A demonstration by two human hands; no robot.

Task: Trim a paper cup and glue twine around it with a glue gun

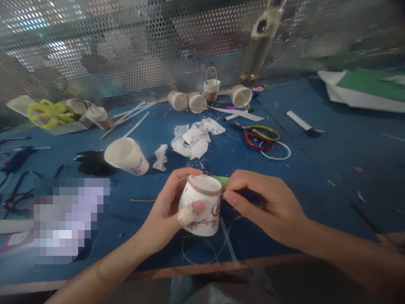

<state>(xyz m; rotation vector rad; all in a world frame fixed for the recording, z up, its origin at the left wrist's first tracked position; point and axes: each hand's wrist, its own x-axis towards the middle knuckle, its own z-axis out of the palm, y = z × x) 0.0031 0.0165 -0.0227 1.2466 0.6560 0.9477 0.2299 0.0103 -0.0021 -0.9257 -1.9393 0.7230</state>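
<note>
My left hand [167,213] is wrapped around a white paper cup [202,226] with pink and red print, its closed base facing up. A band on the left thumb crosses the front of the cup. Brown twine [205,191] circles the cup along its upper edge. At the cup's right side, my right hand [268,196] pinches the twine with thumb and forefinger; the fingertips partly hide it. Loose twine [200,262] curls on the table below the cup. Behind the hands lies crumpled white lace [193,139]. A second paper cup [134,158] lies tilted to the left.
Scissors with red and yellow handles [259,137] lie beyond the right hand. Small twine-wrapped cups [198,103] line the perforated screen [142,46]. Yellow scissors [47,114] sit back left, above a glue gun [19,159]. A clear bottle [257,46] stands behind.
</note>
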